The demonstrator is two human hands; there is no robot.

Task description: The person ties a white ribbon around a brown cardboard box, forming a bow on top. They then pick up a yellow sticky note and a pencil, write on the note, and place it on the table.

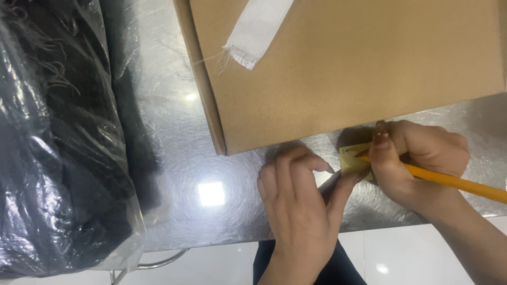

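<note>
My right hand [417,158] grips a yellow pencil [459,183], its tip resting on a small yellowish paper tag [351,157] that lies on the shiny metal table [179,158]. My left hand [301,195] lies flat beside it, with fingertips pressing down the tag's left and lower edges. The tag sits just in front of the near edge of a brown cardboard box [343,68].
A frayed white fabric strip [256,31] lies on top of the box. A big clear plastic bag of dark fabric [53,137] fills the left side of the table. White tiled floor [401,253] shows beyond the table's near edge.
</note>
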